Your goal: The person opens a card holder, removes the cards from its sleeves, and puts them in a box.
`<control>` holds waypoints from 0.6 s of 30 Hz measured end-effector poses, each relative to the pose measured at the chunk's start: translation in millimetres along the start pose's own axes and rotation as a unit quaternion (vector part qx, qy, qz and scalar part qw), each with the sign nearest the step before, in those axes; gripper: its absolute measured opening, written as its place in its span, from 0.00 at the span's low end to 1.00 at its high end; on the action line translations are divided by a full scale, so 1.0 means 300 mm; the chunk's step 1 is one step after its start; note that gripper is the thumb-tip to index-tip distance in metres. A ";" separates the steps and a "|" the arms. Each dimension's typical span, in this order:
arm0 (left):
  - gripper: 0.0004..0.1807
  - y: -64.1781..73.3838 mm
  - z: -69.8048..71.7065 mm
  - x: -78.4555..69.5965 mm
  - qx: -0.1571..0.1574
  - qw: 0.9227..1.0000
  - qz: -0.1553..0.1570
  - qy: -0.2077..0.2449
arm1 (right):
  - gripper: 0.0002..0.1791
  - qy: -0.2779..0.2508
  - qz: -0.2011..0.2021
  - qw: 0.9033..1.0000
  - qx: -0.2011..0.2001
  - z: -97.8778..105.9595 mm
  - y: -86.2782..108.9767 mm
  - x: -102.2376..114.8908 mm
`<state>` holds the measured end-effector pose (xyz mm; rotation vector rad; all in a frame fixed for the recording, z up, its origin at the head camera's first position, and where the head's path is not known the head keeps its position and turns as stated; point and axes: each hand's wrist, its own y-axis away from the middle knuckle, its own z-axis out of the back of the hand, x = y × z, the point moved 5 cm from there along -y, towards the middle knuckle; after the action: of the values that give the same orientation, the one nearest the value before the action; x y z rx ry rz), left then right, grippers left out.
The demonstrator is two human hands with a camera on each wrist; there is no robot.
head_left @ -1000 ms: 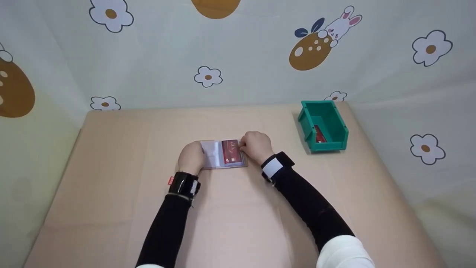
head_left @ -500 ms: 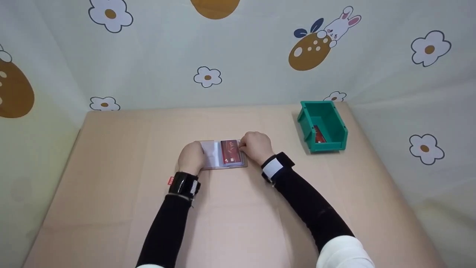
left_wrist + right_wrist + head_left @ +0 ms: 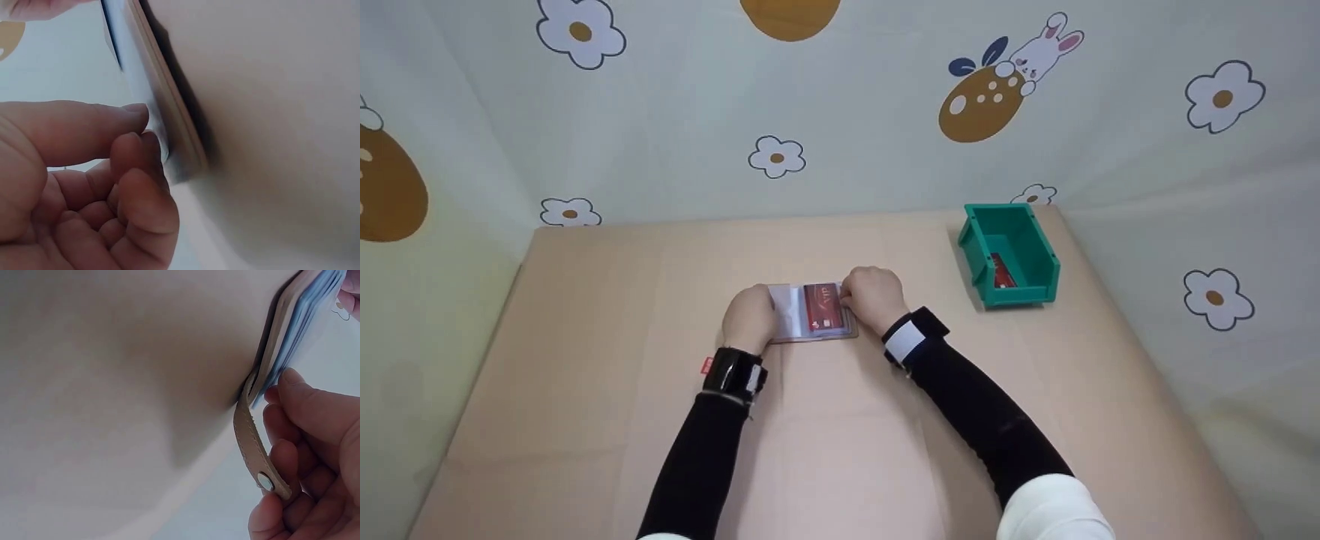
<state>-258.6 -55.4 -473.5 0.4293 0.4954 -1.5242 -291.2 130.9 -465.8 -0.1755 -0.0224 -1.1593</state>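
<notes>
A small card holder [image 3: 784, 322] lies unfolded on the table, its clear sleeves spread to either side of the fold. Behind the clear plastic on its right half shows a red card [image 3: 823, 307]. At the left edge, my left hand [image 3: 748, 319] pinches a clear sleeve between thumb and finger. My right hand [image 3: 875, 298] pinches the edges of the sleeves on the right side. In the right wrist view, a tan strap [image 3: 253, 444] with a metal snap hangs from the holder against my curled fingers.
A green open-front bin [image 3: 1016, 294] stands at the table's back right, with another red card [image 3: 1002, 271] inside. The beige tabletop [image 3: 607, 360] ends at a patterned cloth [image 3: 870, 97] behind and at both sides.
My left hand has edged slightly right over the clear sleeve. My right hand's hold looks the same, and the head view has shifted a little.
</notes>
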 end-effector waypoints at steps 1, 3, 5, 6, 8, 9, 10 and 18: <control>0.08 -0.001 -0.004 -0.006 0.001 1.000 -0.004 0.003 | 0.05 0.000 0.000 1.000 0.001 -0.001 0.001 0.000; 0.06 -0.002 -0.016 -0.021 0.007 1.000 -0.011 0.016 | 0.05 0.000 -0.002 1.000 0.001 0.000 0.002 -0.001; 0.03 -0.002 -0.030 -0.036 0.015 0.999 -0.018 0.031 | 0.05 -0.003 -0.002 1.000 0.000 0.002 0.002 0.001; 0.02 -0.003 -0.037 -0.042 0.020 0.999 -0.020 0.038 | 0.05 -0.005 -0.002 1.000 0.000 0.002 0.003 0.001; 0.02 -0.002 -0.051 -0.056 0.031 0.998 -0.022 0.051 | 0.05 -0.009 -0.004 1.000 -0.001 0.003 0.003 0.002; 0.03 -0.002 -0.055 -0.062 0.034 0.998 -0.022 0.055 | 0.05 -0.011 -0.005 1.000 -0.002 0.003 0.003 0.001; 0.03 -0.002 -0.060 -0.066 0.039 0.997 -0.020 0.057 | 0.05 -0.013 -0.005 1.000 -0.002 0.003 0.003 0.001; 0.07 -0.005 -0.078 -0.081 0.053 0.997 -0.015 0.056 | 0.04 -0.012 0.005 1.000 -0.016 -0.004 0.005 -0.005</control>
<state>-260.6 -22.2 -479.3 0.5944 0.5126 -1.5650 -290.5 132.7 -467.3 -0.2174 -0.0235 -1.1480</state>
